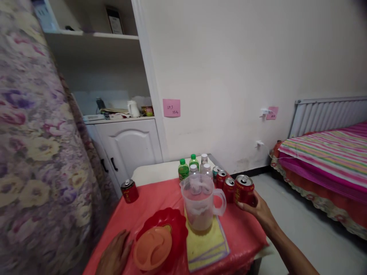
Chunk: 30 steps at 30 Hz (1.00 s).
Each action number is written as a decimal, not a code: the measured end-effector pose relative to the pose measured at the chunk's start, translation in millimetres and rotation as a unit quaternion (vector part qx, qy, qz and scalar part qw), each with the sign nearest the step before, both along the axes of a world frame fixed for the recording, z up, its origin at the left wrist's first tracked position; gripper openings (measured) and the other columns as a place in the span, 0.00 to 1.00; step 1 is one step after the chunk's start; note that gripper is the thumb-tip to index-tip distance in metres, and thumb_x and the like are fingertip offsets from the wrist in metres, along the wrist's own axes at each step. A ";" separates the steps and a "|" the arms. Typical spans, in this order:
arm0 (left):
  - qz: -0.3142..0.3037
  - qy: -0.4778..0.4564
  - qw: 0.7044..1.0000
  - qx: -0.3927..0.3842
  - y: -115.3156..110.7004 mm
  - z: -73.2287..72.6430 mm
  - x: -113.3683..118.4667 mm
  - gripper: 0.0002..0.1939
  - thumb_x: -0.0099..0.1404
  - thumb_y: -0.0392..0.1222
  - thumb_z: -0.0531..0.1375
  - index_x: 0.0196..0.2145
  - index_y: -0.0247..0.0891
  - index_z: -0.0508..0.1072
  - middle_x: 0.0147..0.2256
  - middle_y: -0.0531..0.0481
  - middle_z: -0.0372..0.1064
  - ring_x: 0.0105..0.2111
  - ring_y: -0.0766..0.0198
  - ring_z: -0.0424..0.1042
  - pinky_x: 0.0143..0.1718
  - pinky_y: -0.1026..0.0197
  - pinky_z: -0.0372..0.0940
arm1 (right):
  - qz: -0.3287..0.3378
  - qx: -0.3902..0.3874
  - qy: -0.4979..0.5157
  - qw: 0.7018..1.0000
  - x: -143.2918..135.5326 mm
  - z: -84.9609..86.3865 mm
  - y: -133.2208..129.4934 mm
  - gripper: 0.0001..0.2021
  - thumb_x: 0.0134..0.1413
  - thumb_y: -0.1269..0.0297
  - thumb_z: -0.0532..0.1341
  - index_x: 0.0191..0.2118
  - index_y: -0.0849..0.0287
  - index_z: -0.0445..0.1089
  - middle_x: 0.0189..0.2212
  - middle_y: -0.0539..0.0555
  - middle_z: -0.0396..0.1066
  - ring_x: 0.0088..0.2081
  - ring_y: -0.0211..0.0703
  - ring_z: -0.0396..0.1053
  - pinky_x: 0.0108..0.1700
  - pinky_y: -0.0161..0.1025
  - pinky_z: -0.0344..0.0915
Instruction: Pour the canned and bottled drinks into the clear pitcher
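A red drink can [243, 190] is gripped by my right hand [256, 209] at the table's right side, its top facing up. Just left of it stand more red cans [229, 190]. My left hand [114, 252] lies flat at the front left, beside an orange divided dish [153, 248] that rests on a red scalloped plate [180, 229]. A translucent measuring jug [197, 202] with a handle stands at the middle on a yellow cloth [206, 248]. Alone at the left edge is another red can [129, 191] with a dark top.
Behind the jug are green-capped bottles [183, 170] and white-capped clear bottles [204, 158]. A red cover [160, 194] lies over the table. A flowered curtain [34, 152] hangs at left, a white cabinet [132, 145] behind, a bed [329, 160] at right.
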<state>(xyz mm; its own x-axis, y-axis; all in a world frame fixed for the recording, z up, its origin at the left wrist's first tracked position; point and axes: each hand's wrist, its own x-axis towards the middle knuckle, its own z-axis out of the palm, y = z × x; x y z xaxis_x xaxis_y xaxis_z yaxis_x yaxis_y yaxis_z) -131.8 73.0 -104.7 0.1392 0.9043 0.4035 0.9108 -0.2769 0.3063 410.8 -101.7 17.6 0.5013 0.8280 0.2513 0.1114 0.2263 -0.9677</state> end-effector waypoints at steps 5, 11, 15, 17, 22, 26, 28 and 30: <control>-0.001 0.012 1.000 0.002 1.2 -5.9 -3.5 0.32 0.66 0.57 0.48 0.52 0.31 0.76 0.56 0.34 0.76 0.57 0.45 0.75 0.63 0.42 0.66 | -0.015 0.021 -0.027 0.999 -5.4 18.8 9.0 0.34 0.38 0.53 0.75 0.53 0.59 0.67 0.50 0.63 0.77 0.48 0.61 0.76 0.51 0.52 0.71; -0.001 0.002 0.999 0.037 -0.8 -11.8 -5.7 0.28 0.67 0.56 0.49 0.51 0.34 0.77 0.54 0.37 0.78 0.55 0.45 0.76 0.61 0.43 0.68 | -0.053 0.031 -0.139 0.988 -3.1 75.5 30.0 0.34 0.40 0.52 0.73 0.54 0.58 0.66 0.49 0.61 0.76 0.48 0.60 0.75 0.52 0.53 0.70; 0.003 -0.012 0.999 0.048 -0.7 -19.3 -8.8 0.28 0.67 0.56 0.50 0.51 0.34 0.77 0.54 0.37 0.78 0.55 0.45 0.77 0.61 0.42 0.68 | -0.053 0.051 -0.234 0.969 -8.6 111.3 42.6 0.34 0.43 0.53 0.71 0.57 0.57 0.66 0.51 0.61 0.75 0.49 0.59 0.73 0.53 0.53 0.68; 0.003 -0.018 0.999 0.051 0.8 -23.6 -10.8 0.28 0.67 0.56 0.50 0.51 0.34 0.77 0.54 0.37 0.78 0.55 0.44 0.77 0.61 0.41 0.68 | -0.050 0.067 -0.278 0.957 -12.8 118.4 47.7 0.33 0.45 0.55 0.70 0.58 0.57 0.65 0.53 0.61 0.73 0.52 0.60 0.72 0.54 0.54 0.67; 0.011 -0.019 0.998 0.056 3.7 -28.4 -14.5 0.26 0.67 0.56 0.51 0.50 0.37 0.78 0.53 0.40 0.79 0.54 0.45 0.78 0.59 0.43 0.70 | -0.052 0.086 -0.345 0.933 -20.6 108.5 59.5 0.31 0.46 0.60 0.68 0.59 0.56 0.66 0.55 0.60 0.72 0.55 0.59 0.69 0.58 0.53 0.65; 0.011 -0.012 0.998 0.053 2.1 -25.9 -14.3 0.27 0.67 0.56 0.50 0.50 0.35 0.78 0.53 0.38 0.79 0.54 0.45 0.77 0.60 0.43 0.70 | -0.032 0.100 -0.365 0.925 -22.5 97.4 69.0 0.31 0.45 0.65 0.66 0.58 0.57 0.66 0.53 0.61 0.72 0.55 0.60 0.69 0.59 0.56 0.64; 0.012 -0.010 0.999 0.052 0.2 -23.2 -13.1 0.28 0.67 0.56 0.50 0.50 0.35 0.78 0.53 0.39 0.79 0.54 0.46 0.77 0.60 0.43 0.70 | -0.031 0.109 -0.374 0.921 -22.9 94.3 72.6 0.31 0.44 0.67 0.65 0.58 0.58 0.66 0.53 0.61 0.72 0.54 0.60 0.69 0.58 0.57 0.64; 0.015 -0.007 0.998 0.053 -2.0 -19.7 -11.4 0.27 0.67 0.56 0.51 0.50 0.37 0.78 0.53 0.40 0.79 0.54 0.47 0.78 0.59 0.45 0.70 | -0.034 0.114 -0.389 0.913 -23.4 91.9 74.8 0.31 0.44 0.68 0.64 0.59 0.58 0.66 0.52 0.61 0.72 0.54 0.60 0.69 0.57 0.58 0.65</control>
